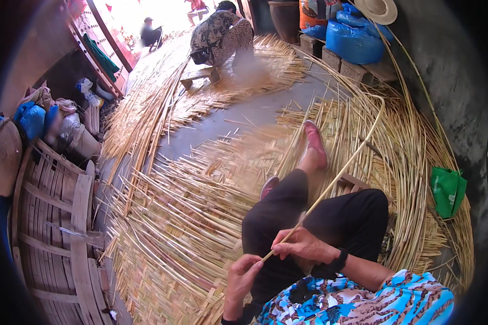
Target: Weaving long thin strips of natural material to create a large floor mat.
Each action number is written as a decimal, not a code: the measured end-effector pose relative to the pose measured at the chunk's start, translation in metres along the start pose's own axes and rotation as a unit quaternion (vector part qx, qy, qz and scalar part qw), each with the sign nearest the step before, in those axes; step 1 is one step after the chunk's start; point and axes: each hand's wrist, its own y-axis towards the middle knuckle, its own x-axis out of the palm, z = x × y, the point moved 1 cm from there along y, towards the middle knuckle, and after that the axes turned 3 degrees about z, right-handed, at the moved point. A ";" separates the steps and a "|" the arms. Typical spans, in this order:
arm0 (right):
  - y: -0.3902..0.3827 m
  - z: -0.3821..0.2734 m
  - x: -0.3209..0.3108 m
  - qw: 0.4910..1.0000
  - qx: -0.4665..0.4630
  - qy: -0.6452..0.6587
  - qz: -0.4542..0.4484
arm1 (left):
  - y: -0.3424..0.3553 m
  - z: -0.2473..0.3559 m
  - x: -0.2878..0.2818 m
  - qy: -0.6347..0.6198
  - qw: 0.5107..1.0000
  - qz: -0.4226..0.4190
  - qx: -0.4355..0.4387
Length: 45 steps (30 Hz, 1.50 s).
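A long pale cane strip [343,171] runs diagonally from my hands up to the upper right, where it bends. My left hand [243,273] pinches its lower part over my dark-trousered leg [352,216]. My right hand [300,244], with a black band at the wrist, grips it a little higher up. A half-woven cane mat [162,227] spreads under and beside me, with loose strip ends fanning out. More long strips [417,179] lie along my right side. My feet in red shoes [315,141] rest on the strips.
A crouching co-worker [211,40] is on another mat [130,124] ahead; other people are beyond in the doorway. A wooden slatted frame [54,227] and bundles [32,119] stand at left. Blue sacks [355,43], blocks, a pot [282,19] and a green bag [446,192] are at right.
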 end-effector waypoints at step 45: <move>0.033 0.015 -0.002 0.976 -0.057 -0.057 0.201 | 0.007 -0.010 0.018 0.334 0.861 0.285 0.256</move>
